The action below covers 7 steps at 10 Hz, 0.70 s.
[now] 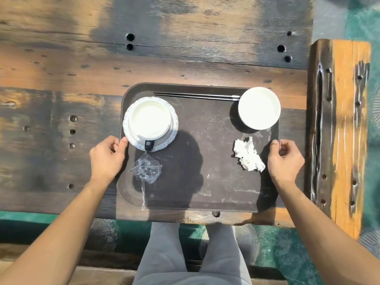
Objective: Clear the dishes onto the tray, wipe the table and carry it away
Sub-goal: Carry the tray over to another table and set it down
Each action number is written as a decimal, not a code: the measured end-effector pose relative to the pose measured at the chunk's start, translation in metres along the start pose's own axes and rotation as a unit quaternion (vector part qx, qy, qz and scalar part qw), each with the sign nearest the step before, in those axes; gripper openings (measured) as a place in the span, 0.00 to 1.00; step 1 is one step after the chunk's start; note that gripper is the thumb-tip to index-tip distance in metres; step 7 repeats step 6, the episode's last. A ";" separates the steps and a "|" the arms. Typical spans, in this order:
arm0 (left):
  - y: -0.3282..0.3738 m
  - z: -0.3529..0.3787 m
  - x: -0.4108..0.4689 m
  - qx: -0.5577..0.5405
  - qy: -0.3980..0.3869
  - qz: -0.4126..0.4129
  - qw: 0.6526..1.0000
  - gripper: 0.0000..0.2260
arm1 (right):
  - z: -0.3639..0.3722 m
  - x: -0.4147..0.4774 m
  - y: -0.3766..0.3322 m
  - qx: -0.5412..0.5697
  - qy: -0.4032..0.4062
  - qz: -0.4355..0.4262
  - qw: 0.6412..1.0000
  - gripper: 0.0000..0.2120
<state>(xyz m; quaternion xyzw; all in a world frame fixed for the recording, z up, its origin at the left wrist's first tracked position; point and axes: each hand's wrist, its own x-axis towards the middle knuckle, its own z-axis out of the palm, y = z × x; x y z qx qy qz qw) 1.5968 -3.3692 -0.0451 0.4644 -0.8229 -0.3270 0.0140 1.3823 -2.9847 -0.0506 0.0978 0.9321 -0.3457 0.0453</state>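
Note:
A dark brown tray (205, 161) lies on the weathered wooden table (61, 79) near its front edge. On it stand a white bowl (150, 119) on a scalloped white plate (171, 138) at the left, a second white bowl (259, 108) at the far right, and black chopsticks (195, 96) along the far rim. A crumpled white napkin (247, 156) and a clear plastic wrapper (146, 169) lie nearer me. My left hand (107, 156) grips the tray's left rim, thumb on top. My right hand (285, 159) grips the right rim.
A wooden bench (341, 130) runs along the table's right end. Green floor (359, 27) shows beyond it and below the front edge. My grey-trousered legs (191, 254) stand against the table's near side. The tabletop has several bolt holes.

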 end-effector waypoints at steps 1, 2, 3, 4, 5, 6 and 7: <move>0.001 0.002 0.000 0.003 0.000 -0.011 1.000 0.21 | 0.001 0.003 0.004 -0.014 -0.006 -0.009 1.000 0.12; 0.003 0.002 0.000 0.007 -0.002 -0.005 1.000 0.22 | 0.001 0.005 0.005 -0.021 -0.016 -0.013 1.000 0.13; 0.002 0.003 0.000 0.027 -0.011 -0.008 1.000 0.23 | -0.002 0.006 0.006 -0.023 -0.033 -0.016 0.999 0.12; 0.002 0.000 -0.002 0.050 -0.021 -0.022 0.998 0.24 | -0.011 0.003 0.001 -0.048 -0.056 -0.033 0.997 0.12; 0.006 -0.005 -0.006 0.061 -0.038 -0.039 0.997 0.23 | -0.020 -0.001 -0.004 -0.122 -0.081 -0.063 0.987 0.14; 0.010 -0.014 -0.019 0.071 -0.042 -0.055 0.995 0.18 | -0.026 -0.011 -0.006 -0.152 -0.118 -0.041 0.980 0.19; 0.010 -0.014 -0.019 0.071 -0.042 -0.055 0.995 0.18 | -0.026 -0.011 -0.006 -0.152 -0.118 -0.041 0.980 0.19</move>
